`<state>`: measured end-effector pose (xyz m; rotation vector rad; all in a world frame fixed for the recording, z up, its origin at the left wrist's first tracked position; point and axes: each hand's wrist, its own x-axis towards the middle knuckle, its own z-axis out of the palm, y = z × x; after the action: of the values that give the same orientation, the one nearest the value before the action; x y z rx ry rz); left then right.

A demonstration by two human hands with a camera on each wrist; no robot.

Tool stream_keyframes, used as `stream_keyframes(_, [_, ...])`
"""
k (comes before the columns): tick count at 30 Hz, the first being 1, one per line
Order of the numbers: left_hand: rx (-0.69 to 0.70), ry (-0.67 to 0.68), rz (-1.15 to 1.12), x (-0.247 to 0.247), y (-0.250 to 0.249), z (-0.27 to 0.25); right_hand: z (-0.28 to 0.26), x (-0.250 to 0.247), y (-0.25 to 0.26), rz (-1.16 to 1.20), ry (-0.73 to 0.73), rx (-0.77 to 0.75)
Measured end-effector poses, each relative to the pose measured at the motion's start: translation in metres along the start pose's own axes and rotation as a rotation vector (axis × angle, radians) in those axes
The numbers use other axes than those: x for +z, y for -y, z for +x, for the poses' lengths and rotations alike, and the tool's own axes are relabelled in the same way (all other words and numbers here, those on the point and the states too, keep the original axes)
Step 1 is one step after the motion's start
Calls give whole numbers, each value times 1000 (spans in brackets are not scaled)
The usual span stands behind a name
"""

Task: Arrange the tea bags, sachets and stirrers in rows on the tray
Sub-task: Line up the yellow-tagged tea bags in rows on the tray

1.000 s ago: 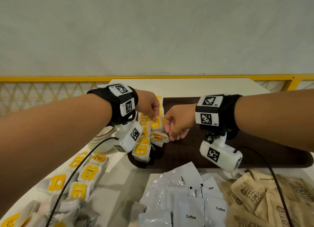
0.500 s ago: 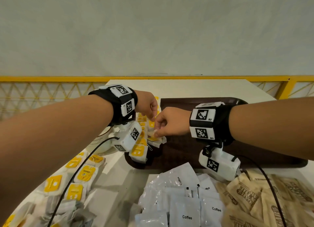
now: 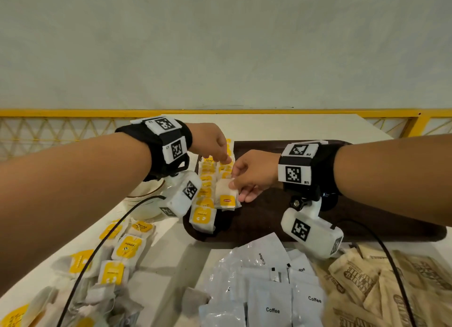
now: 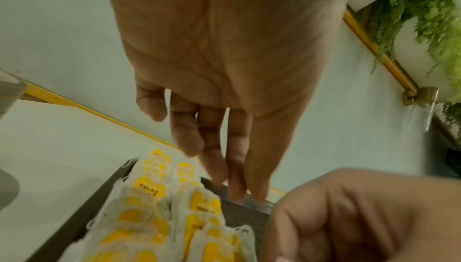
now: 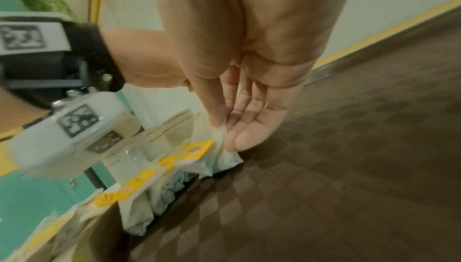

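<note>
The soft, gauzy tea bag [image 3: 226, 195] with its yellow square tag lay on the dark checkered tray [image 3: 269, 219], at the rows' right edge; your right hand [image 3: 254, 173] pinched its corner; your left hand [image 3: 211, 143] hovered farther back, fingers straight, holding nothing.

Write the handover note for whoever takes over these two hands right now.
Right hand: pinches the edge of a tea bag at the near end of the second row on the tray.
Left hand: holds nothing, fingers straight over the far end of the rows.
Done: two rows of tea bags started along the tray's left edge.
Left: the loose tea bags on the table to the left, the white coffee sachets and brown sachets in front of the tray. No stirrers can be made out.
</note>
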<state>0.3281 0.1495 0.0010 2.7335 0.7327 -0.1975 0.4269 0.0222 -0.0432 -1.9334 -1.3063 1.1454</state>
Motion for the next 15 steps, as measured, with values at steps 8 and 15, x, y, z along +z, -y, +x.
stream_keyframes(8, [-6, 210, 83, 15, -1, -8, -3, -5, -1, 36, -9, -6])
stream_keyframes(15, [-36, 195, 90, 17, 0, -6, -15, -7, 6, -529, -68, -214])
